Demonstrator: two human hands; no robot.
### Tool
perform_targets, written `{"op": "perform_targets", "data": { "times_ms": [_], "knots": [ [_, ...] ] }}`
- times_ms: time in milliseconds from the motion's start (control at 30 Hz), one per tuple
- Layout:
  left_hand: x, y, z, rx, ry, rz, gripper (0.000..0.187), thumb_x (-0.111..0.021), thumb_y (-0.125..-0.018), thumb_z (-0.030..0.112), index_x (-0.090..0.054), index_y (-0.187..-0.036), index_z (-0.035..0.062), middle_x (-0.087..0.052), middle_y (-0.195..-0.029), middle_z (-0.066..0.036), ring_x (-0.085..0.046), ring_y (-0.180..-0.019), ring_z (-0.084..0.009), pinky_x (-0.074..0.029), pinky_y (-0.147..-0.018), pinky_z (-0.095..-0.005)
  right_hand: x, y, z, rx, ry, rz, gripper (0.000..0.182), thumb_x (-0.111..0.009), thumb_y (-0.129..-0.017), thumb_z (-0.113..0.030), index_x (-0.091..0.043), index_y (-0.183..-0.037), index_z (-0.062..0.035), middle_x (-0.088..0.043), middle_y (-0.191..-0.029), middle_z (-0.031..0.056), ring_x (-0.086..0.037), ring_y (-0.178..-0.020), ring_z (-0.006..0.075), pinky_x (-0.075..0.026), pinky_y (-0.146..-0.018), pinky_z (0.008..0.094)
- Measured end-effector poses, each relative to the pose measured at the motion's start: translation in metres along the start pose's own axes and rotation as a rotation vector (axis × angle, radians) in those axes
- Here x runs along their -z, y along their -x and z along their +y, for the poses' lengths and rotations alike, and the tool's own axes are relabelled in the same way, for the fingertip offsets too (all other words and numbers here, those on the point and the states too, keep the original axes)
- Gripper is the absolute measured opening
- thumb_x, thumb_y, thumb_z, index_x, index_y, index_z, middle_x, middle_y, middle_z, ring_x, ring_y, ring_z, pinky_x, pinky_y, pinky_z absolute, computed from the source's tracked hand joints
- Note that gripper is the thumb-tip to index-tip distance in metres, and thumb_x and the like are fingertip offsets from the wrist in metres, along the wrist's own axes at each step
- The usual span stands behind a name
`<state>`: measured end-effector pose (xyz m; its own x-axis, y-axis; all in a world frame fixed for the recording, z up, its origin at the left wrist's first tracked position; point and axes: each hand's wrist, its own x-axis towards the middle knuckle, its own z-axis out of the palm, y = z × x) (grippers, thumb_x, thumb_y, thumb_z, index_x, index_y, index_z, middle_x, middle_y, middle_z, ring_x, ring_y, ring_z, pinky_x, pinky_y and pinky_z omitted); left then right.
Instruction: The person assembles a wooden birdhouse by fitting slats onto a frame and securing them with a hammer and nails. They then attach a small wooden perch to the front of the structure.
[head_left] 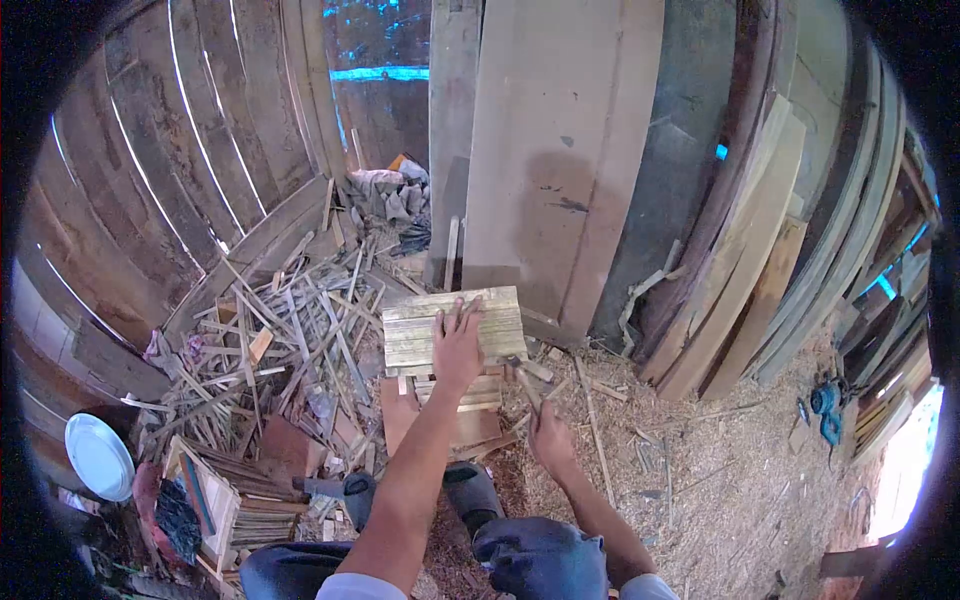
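A panel of pale wooden slats lies in front of me, over a smaller stack of slats. My left hand rests flat on the panel, fingers spread toward its far edge. To the right, my right hand is wrapped round the handle of a hammer. The hammer's head overlaps the panel's near right corner in this view. Beneath the stack is a reddish-brown board, partly hidden by my left arm.
A heap of thin wood offcuts lies to the left, near a white round lid and a crate of slats. Tall boards lean ahead and at right. Sawdust covers the floor; a teal power tool lies far right.
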<state>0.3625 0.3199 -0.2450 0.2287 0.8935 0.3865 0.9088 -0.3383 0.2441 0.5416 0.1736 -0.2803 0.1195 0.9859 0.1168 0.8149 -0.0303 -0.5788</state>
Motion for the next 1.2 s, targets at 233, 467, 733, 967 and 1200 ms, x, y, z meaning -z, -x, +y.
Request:
{"op": "perform_targets", "data": {
  "times_ms": [233,467,733,967,1200],
  "knots": [
    [-0.003,0.003,0.001,-0.012,0.103,0.063,0.037,-0.050,-0.082,0.003,-0.048,-0.118,0.0104,-0.034,-0.149,-0.002,-0.026,-0.140,-0.0260,-0.017,-0.115,-0.0506,0.003,0.006,0.000,-0.059,-0.195,0.041,0.017,-0.050,-0.094,-0.019,-0.045,-0.097,-0.0033,-0.057,-0.062,0.0258,-0.059,-0.060,0.0476,-0.045,-0.055,0.0562],
    [-0.007,0.002,-0.002,-0.026,0.029,0.055,0.036,-0.051,-0.083,0.004,-0.049,-0.118,0.0109,-0.036,-0.148,0.000,-0.028,-0.139,-0.0244,-0.019,-0.114,-0.0505,0.012,-0.015,-0.003,-0.001,-0.217,0.075,0.027,-0.056,-0.093,-0.027,-0.055,-0.102,-0.0023,-0.061,-0.068,0.0259,-0.059,-0.060,0.0463,-0.047,-0.053,0.0501],
    [0.001,0.003,-0.024,-0.068,0.348,0.219,0.044,-0.051,-0.073,-0.011,-0.053,-0.111,0.0104,-0.052,-0.134,-0.006,-0.040,-0.131,-0.0287,-0.027,-0.109,-0.0498,-0.022,-0.088,-0.019,-0.515,-1.066,0.082,0.035,-0.074,-0.083,-0.033,-0.061,-0.098,-0.0053,-0.047,-0.059,-0.0046,-0.041,-0.044,0.0065,-0.032,-0.038,0.0245],
    [0.033,0.074,-0.094,0.935,0.088,0.662,0.026,-0.060,-0.085,0.013,-0.059,-0.108,0.0011,-0.059,-0.113,-0.018,-0.051,-0.112,-0.0343,-0.042,-0.089,-0.0432,-0.018,-0.107,-0.023,-0.619,-1.011,-0.136,0.035,-0.081,-0.075,-0.030,-0.057,-0.084,-0.0069,-0.044,-0.056,-0.0046,-0.034,-0.038,0.0054,-0.026,-0.035,0.0219],
    [0.010,0.105,-0.097,1.082,1.266,0.237,0.048,-0.055,-0.094,0.046,-0.058,-0.104,-0.0001,-0.058,-0.082,-0.004,-0.054,-0.071,-0.0158,-0.047,-0.062,-0.0321,-0.015,-0.109,-0.015,-0.645,-0.977,-0.205,0.036,-0.079,-0.079,-0.028,-0.053,-0.091,-0.0060,-0.046,-0.065,-0.0036,-0.035,-0.043,0.0043,-0.026,-0.035,0.0211]
  ]
}}
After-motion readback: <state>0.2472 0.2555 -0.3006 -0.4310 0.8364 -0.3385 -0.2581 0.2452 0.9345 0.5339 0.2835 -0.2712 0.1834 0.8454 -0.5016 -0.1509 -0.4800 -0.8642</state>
